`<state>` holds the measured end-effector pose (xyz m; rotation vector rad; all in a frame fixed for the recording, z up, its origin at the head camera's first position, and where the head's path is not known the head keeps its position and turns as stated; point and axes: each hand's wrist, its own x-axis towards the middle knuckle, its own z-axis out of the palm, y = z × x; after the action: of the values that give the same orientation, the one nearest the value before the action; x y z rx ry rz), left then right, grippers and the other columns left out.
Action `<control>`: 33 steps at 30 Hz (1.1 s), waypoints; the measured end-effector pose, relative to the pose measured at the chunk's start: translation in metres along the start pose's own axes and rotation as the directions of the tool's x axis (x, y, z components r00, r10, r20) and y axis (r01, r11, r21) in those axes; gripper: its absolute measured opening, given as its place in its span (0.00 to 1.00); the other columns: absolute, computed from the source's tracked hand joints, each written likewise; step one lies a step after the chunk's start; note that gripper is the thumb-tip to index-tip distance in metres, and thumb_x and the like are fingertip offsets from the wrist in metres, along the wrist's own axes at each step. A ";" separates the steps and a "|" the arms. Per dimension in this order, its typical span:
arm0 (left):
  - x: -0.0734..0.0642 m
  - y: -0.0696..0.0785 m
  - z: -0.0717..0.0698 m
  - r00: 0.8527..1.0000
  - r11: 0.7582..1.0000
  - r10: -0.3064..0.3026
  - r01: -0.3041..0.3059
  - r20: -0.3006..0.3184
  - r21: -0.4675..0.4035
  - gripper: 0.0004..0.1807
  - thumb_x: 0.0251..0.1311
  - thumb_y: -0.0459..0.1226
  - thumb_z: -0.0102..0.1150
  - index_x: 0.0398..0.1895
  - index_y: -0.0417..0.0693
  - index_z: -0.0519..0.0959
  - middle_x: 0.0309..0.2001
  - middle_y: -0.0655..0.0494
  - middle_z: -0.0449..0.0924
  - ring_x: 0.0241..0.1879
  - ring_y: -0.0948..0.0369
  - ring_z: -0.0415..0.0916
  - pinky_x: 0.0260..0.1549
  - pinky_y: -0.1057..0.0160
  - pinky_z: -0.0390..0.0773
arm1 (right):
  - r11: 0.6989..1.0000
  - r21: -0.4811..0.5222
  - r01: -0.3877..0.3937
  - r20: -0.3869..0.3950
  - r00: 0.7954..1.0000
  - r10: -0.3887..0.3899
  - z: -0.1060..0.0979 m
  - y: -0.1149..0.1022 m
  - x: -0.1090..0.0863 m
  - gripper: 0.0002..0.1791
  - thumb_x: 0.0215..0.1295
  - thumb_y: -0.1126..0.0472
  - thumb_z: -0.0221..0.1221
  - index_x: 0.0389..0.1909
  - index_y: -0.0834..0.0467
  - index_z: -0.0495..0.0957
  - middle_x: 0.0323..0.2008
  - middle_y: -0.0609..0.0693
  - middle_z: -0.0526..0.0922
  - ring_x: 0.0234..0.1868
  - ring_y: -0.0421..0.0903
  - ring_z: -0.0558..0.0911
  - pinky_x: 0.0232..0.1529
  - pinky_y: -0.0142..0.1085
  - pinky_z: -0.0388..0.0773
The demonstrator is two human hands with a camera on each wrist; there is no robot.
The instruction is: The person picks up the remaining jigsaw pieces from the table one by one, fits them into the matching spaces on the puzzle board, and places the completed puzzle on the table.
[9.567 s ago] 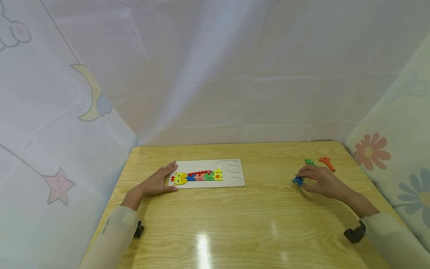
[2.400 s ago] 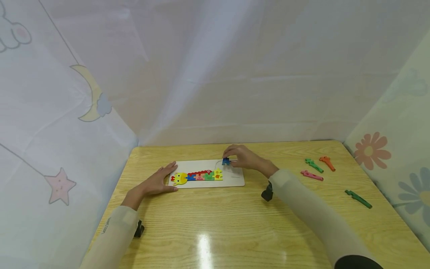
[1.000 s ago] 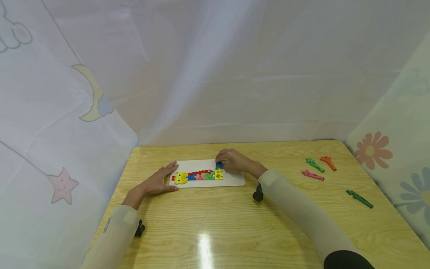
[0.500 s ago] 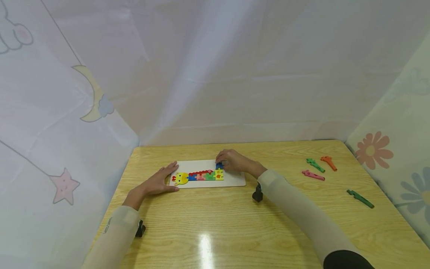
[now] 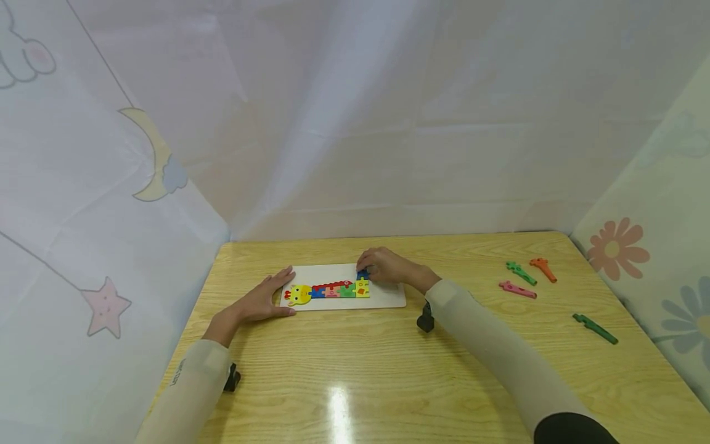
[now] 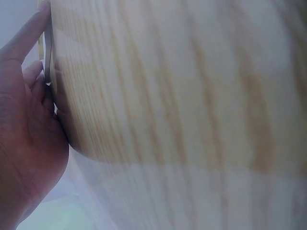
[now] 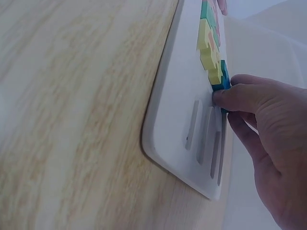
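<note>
Pinching the blue piece [image 7: 223,79] between thumb and fingers, the right hand [image 5: 385,266] holds it on the white board [image 5: 388,300], against the yellow piece [image 5: 362,288]. At the board's other end, the left hand [image 5: 261,300] rests with fingers straight and thumb spread, touching the edge just beside the yellow giraffe head [image 5: 300,295]. Between the hands, a red strip [image 5: 331,285] runs along a row of blue, pink and green neck pieces [image 5: 331,293]. Slots [image 7: 205,136] show just beside the right hand. Well to its right, orange [image 5: 543,270], light green [image 5: 521,272], pink [image 5: 518,290] and dark green leg pieces [image 5: 595,328] lie on the table [image 5: 355,357].
</note>
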<state>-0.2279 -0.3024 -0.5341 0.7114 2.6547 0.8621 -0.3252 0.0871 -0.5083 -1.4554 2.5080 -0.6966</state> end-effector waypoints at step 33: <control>-0.001 0.004 -0.001 1.000 1.000 -0.011 0.011 -0.002 0.005 0.57 0.63 0.54 0.74 0.85 0.39 0.54 0.86 0.41 0.44 0.84 0.41 0.43 0.81 0.35 0.38 | 0.999 -0.023 -0.047 -0.040 0.998 0.046 0.010 -0.009 -0.019 0.25 0.63 0.51 0.76 0.54 0.63 0.88 0.58 0.57 0.85 0.61 0.55 0.82 0.68 0.52 0.78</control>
<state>-0.2261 -0.3004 -0.5307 0.6970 2.6608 0.8538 -0.3044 0.0966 -0.5145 -1.4000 2.5794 -0.6959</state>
